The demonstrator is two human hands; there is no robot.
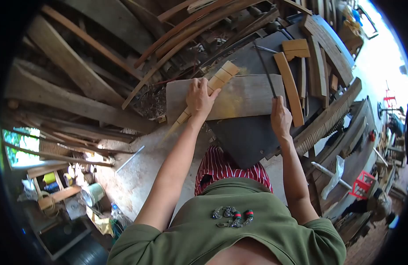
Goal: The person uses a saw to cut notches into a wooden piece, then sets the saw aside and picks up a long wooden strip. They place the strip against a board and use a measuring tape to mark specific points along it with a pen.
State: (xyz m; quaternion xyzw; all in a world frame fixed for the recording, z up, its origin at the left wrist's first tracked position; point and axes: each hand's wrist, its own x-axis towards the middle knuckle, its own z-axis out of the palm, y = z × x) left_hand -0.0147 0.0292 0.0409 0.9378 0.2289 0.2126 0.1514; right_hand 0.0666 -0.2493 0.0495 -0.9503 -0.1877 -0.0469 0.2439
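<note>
My left hand (201, 99) is closed around a narrow notched strip of pale wood (222, 77), pressing it onto a flat grey-brown board (254, 99). Several crosswise lines or cuts mark the strip, which lies slantwise and tapers at its near left end. Yellowish sawdust (230, 104) is spread over the board. In my closed right hand (281, 118) is one end of a long thin dark file-like tool (264, 66). It points away from me over the right part of the board, apart from the strip. My fingers hide its handle.
Beneath the board is a dark tabletop (243, 134). A curved wooden piece (288, 86) and a short wooden block (295, 48) lie at its right. Long planks (76, 62) lean at the left, and a ridged curved timber (329, 119) borders the right. A person bends at far right.
</note>
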